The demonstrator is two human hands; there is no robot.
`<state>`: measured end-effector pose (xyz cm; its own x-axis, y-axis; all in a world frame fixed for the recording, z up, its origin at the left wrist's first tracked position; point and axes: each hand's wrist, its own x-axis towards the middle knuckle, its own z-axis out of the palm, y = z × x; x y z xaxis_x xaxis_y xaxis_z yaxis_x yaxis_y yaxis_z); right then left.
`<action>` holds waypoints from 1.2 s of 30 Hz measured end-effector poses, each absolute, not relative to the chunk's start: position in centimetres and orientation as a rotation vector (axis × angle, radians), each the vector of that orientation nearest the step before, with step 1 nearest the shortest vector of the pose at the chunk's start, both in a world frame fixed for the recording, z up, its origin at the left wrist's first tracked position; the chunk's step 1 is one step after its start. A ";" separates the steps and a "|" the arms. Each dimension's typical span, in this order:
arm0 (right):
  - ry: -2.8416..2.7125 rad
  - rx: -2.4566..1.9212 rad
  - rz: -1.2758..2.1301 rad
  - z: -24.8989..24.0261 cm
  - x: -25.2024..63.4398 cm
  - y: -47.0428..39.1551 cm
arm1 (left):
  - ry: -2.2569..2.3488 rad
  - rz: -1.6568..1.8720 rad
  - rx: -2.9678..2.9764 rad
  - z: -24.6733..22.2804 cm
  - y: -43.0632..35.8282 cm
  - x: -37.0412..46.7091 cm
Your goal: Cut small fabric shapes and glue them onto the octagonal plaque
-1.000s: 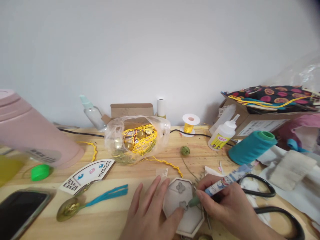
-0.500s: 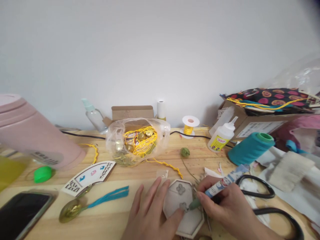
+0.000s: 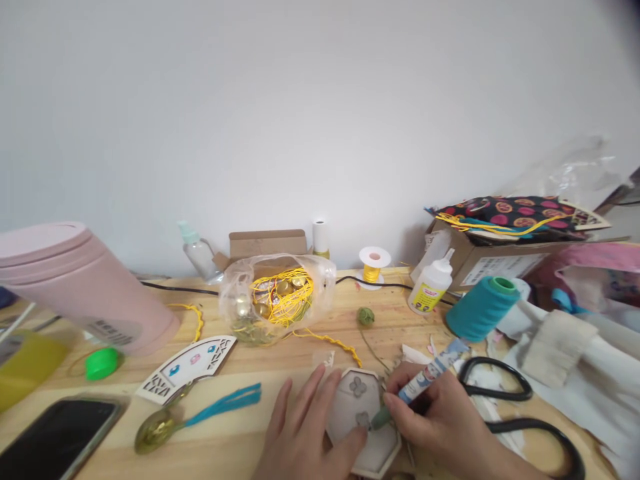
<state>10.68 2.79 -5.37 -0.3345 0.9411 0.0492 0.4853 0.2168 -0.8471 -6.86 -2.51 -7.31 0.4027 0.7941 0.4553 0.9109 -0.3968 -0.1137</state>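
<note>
A pale octagonal plaque (image 3: 367, 393) with a raised rim lies at the front of the table, bearing small grey flower shapes (image 3: 357, 387). My left hand (image 3: 310, 427) rests at its left side with fingers spread, the thumb pressing on the plaque beside the lower flower. A marker pen (image 3: 431, 375) with a blue-and-white printed barrel and grey-green front end is pinched in my right hand (image 3: 435, 417). Its tip meets the plaque at the lower flower, close to my left thumb, which partly hides that flower. Black-handled scissors (image 3: 537, 427) lie just right of my right hand.
Left are a phone (image 3: 60, 437), green cap (image 3: 101, 363), fan-shaped piece (image 3: 187, 367), brass bell (image 3: 156, 430) with blue tassel, and pink tumbler (image 3: 95, 287). Behind stand a bag of yellow cord (image 3: 280, 293), glue bottle (image 3: 431, 287), teal thread cone (image 3: 483, 308) and cardboard box (image 3: 493, 257).
The camera view has shifted slightly, so the objects sit a little lower in the picture. Both hands keep nearly the same place, with the pen still at the lower flower.
</note>
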 end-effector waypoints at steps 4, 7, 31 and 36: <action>-1.884 -1.287 1.079 -5.4 10.7 2.8 | -1.487 -0.520 -2.297 -7.4 -2.6 -6.7; -1.869 -1.277 1.101 -5.6 10.8 2.9 | -1.488 -0.505 -2.305 -7.5 -2.6 -6.9; -1.871 -1.281 1.100 -5.5 10.7 3.0 | -1.437 -0.477 -2.385 -6.9 -2.7 -7.1; -1.834 -1.300 1.116 -5.4 10.6 2.9 | -1.418 -0.494 -2.394 -7.1 -2.7 -7.2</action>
<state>10.59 2.92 -5.43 -0.3219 0.9467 0.0157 0.4212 0.1580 -0.8931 -7.24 -2.72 -7.15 0.4494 0.7748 0.4447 0.8834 -0.4596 -0.0920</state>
